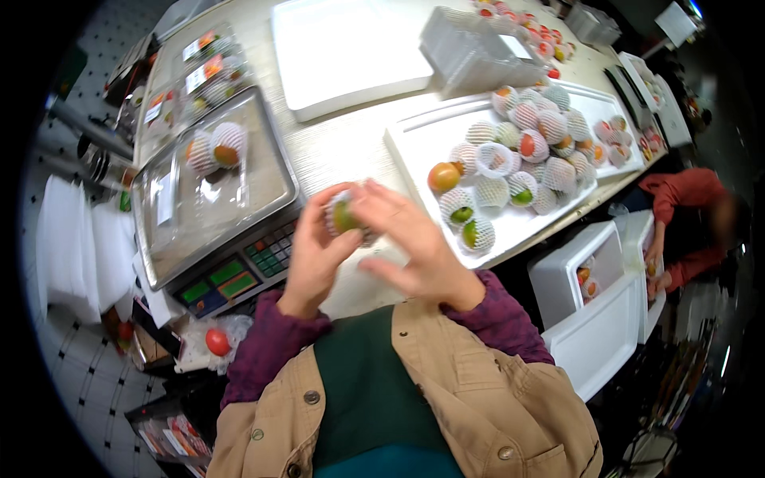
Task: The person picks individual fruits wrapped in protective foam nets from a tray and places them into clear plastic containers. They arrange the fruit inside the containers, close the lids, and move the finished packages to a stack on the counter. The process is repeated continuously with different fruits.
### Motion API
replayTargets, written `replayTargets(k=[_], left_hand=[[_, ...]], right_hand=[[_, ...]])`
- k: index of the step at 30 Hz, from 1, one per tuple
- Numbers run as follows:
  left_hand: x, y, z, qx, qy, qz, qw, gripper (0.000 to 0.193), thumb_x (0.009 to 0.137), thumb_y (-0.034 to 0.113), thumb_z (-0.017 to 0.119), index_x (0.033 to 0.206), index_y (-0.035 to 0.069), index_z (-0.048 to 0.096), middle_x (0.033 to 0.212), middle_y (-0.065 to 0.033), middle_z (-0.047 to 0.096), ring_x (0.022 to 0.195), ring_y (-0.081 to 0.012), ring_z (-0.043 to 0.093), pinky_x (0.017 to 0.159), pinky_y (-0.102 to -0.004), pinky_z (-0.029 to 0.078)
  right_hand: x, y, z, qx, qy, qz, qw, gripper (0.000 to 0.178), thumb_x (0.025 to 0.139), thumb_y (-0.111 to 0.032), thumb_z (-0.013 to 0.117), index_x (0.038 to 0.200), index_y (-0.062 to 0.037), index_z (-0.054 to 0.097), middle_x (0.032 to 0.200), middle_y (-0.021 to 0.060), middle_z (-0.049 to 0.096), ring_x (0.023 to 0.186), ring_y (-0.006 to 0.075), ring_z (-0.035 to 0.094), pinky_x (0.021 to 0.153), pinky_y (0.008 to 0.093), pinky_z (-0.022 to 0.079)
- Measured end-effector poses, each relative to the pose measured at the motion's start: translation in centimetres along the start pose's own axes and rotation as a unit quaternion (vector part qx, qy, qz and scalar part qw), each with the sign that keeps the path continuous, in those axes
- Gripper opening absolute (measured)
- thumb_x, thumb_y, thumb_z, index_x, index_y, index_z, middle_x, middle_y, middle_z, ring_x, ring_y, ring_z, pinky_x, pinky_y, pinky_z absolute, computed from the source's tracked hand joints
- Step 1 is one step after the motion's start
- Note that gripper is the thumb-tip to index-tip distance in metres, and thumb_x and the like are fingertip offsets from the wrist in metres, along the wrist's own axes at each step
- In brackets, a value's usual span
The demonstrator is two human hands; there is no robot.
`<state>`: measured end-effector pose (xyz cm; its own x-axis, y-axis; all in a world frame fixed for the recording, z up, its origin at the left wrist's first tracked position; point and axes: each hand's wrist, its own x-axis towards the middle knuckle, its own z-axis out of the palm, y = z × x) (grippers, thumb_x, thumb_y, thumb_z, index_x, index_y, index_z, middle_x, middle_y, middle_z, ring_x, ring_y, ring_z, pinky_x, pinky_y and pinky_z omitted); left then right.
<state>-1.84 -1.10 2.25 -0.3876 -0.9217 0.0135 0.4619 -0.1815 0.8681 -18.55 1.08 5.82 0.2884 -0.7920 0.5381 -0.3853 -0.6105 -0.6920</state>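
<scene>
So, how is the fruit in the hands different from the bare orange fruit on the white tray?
The fruit in the hands is green and sits in a white foam net; the bare orange fruit is orange-yellow and has no net. The first is held up between the left hand and right hand; the second lies on the white tray, untouched. Both are round and look similar in size.

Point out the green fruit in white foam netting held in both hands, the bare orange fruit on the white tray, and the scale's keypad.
Netted green fruit (344, 216), head view, exposed skin.
Bare orange fruit (443, 177), head view, centre.
Keypad (272, 248), head view, middle keys.
</scene>
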Motion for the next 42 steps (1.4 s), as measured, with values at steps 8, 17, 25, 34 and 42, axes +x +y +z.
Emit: replayTargets(k=[8, 17, 25, 34, 42], left_hand=[[0.3, 10.6, -8.0, 0.518, 0.233, 0.227, 0.791, 0.039, 0.088, 0.014, 0.059, 0.123, 0.003, 0.048, 0.115, -0.0100, 0.053, 0.103, -0.0193, 0.054, 0.088, -0.0314, 0.043], [-0.8, 11.7, -11.7, 0.823, 0.222, 0.158, 0.498, 0.021, 0.081, 0.019, 0.064, 0.097, 0.006, 0.060, 0.103, -0.0088, 0.064, 0.099, -0.0274, 0.057, 0.095, -0.0463, 0.035], [-3.6, 8.6, -3.9, 0.589, 0.083, 0.313, 0.741, 0.026, 0.072, -0.004, 0.067, 0.096, 0.000, 0.062, 0.098, -0.0153, 0.065, 0.084, -0.0294, 0.063, 0.074, -0.0355, 0.050], [-2.2, 0.3, -0.7, 0.399, 0.096, 0.222, 0.884, 0.056, 0.073, 0.011, 0.075, 0.122, 0.002, 0.050, 0.122, -0.0147, 0.051, 0.111, -0.0299, 0.052, 0.094, -0.0346, 0.043], [-3.7, -0.5, -2.7, 0.358, 0.126, 0.166, 0.910, 0.045, 0.072, 0.003, 0.074, 0.114, 0.004, 0.058, 0.114, -0.0093, 0.055, 0.104, -0.0193, 0.054, 0.086, -0.0287, 0.045]], right_hand=[[-0.8, 5.0, -6.0, -0.180, 0.061, 0.137, 0.972, 0.042, 0.077, -0.008, 0.068, 0.117, -0.0002, 0.057, 0.115, 0.0169, 0.061, 0.105, 0.0291, 0.059, 0.091, 0.0354, 0.045], [0.9, 22.0, -15.2, -0.358, -0.262, 0.216, 0.870, 0.057, 0.067, 0.002, 0.056, 0.123, -0.0006, 0.052, 0.109, 0.0214, 0.061, 0.105, 0.0369, 0.056, 0.093, 0.0384, 0.043], [3.1, 17.8, -15.1, -0.364, 0.091, 0.203, 0.904, 0.055, 0.071, -0.021, 0.070, 0.117, 0.0021, 0.050, 0.105, 0.0194, 0.060, 0.093, 0.0305, 0.060, 0.084, 0.0363, 0.046], [0.4, 3.0, 2.6, 0.384, -0.058, 0.350, 0.852, 0.045, 0.090, -0.015, 0.059, 0.128, 0.0000, 0.041, 0.107, 0.0067, 0.057, 0.096, 0.0128, 0.056, 0.081, 0.0257, 0.047], [-1.3, 2.3, 5.7, 0.499, 0.043, 0.411, 0.762, 0.048, 0.089, -0.014, 0.061, 0.129, -0.0038, 0.037, 0.108, 0.0111, 0.058, 0.096, 0.0157, 0.059, 0.076, 0.0265, 0.051]])
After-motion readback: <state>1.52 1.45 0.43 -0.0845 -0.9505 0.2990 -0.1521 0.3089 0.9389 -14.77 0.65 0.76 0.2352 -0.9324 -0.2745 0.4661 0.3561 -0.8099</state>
